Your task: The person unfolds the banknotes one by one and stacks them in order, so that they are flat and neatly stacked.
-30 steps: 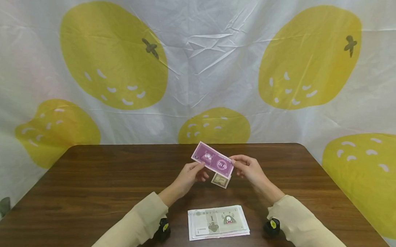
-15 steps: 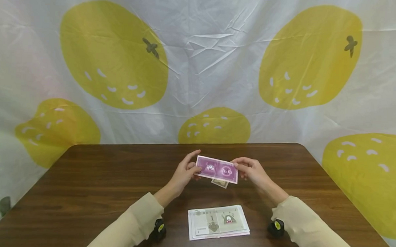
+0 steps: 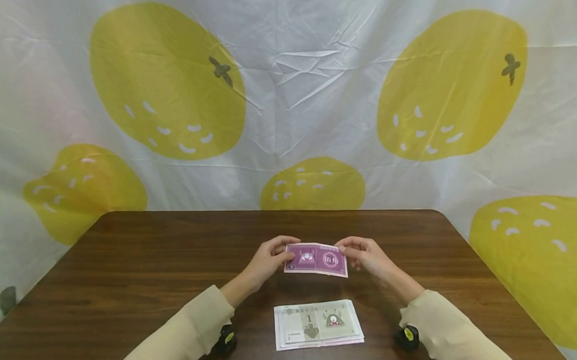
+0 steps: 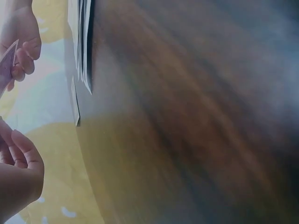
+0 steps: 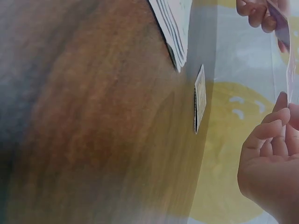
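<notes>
A purple play banknote (image 3: pixel 316 259) with a cartoon figure is stretched lengthwise above the table, bent slightly along a centre crease. My left hand (image 3: pixel 267 260) pinches its left end, thumb on the printed face. At the upper right corner, my right hand (image 3: pixel 368 255) pinches it between thumb and fingers. Below the hands lies a stack of paper notes (image 3: pixel 319 325), topped by a grey-green one marked 1. A small brownish note (image 5: pixel 200 100) lies on the table beyond the stack in the right wrist view; in the head view the purple banknote hides it.
The brown wood-grain table (image 3: pixel 170 282) reaches back to a white cloth (image 3: pixel 310 96) printed with yellow fruits. Black wrist devices (image 3: pixel 408 337) sit at both cuffs. A dark rounded object (image 3: pixel 6 300) shows beyond the table's left edge.
The purple banknote has turned from a tilt to nearly level and come lower, now covering the small brownish note in the head view. My left fingers lifted, then closed again on its left end.
</notes>
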The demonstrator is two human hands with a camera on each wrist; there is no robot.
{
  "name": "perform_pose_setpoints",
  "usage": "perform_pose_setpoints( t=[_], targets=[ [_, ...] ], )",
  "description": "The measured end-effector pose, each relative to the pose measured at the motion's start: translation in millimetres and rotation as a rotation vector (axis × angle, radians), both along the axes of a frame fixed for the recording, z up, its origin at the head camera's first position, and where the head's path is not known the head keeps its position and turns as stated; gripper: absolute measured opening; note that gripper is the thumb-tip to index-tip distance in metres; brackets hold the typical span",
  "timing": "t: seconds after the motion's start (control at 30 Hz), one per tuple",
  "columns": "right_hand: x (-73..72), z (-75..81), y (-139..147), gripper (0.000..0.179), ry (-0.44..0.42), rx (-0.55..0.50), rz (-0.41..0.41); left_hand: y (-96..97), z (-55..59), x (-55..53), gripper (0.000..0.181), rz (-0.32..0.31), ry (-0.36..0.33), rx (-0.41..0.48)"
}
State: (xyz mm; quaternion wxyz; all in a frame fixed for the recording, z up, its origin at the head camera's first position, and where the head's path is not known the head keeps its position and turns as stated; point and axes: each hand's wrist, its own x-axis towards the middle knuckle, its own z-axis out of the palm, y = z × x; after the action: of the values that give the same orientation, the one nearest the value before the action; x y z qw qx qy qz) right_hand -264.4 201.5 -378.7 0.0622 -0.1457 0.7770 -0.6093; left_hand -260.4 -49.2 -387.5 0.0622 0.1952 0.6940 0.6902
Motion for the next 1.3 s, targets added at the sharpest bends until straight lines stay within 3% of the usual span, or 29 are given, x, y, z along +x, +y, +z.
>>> perform_pose_setpoints(
  t=[0.2, 0.47, 1.0, 1.3],
  targets=[
    [5.4, -3.5, 4.3, 0.024, 0.030, 0.076, 0.075, -4.5, -2.6, 5.4, 0.023, -0.049, 0.016, -0.120],
    [13.7, -7.9, 9.7, 0.020, 0.037, 0.127, 0.206, -10.4, -3.7, 13.1, 0.020, -0.209, 0.024, -0.230],
    [28.2, -17.6, 12.8, 0.017, 0.022, 0.155, 0.348, -13.8, -6.3, 26.2, 0.016, -0.366, 0.071, -0.387],
    [29.3, -23.2, 14.5, 0.014, -0.001, 0.191, 0.446, -11.8, -5.4, 33.8, 0.015, -0.394, 0.095, -0.519]
  ],
)
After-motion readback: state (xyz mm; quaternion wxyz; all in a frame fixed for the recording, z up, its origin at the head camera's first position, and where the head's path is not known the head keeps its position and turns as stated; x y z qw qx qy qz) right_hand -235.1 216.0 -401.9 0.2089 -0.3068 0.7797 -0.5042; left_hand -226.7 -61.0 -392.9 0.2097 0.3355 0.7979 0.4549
